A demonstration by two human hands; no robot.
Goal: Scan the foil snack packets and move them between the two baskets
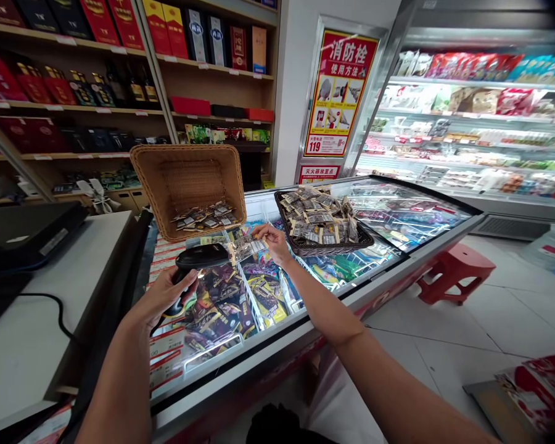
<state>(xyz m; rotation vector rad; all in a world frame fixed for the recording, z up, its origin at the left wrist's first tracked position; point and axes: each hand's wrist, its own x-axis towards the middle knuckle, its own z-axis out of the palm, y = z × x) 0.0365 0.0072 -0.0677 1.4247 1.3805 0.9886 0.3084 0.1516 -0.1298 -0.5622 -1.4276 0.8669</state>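
My left hand (pixel 178 290) is wrapped round the handle of a black barcode scanner (pixel 202 255), its head pointing right. Pinched in the fingers of my right hand (pixel 274 242) is a small snack packet (pixel 247 248) with a pale label, held just in front of the scanner's head. Behind my hands a tan wicker basket (pixel 189 176) lies tipped toward me, with several similar packets (pixel 206 217) along its lower side. To the right of my right hand stands a dark woven basket (pixel 333 248) heaped with packets of the same look. Both baskets rest on the freezer's glass top.
Under the glass of the chest freezer (pixel 388 271) lie wire baskets and frozen goods. A counter (pixel 37 333) with a black device stands at the left. A red stool (pixel 457 271) is on the floor at right. Boxed bottles fill the shelves (pixel 166 111) behind; a refrigerated display (pixel 472 114) stands beyond.
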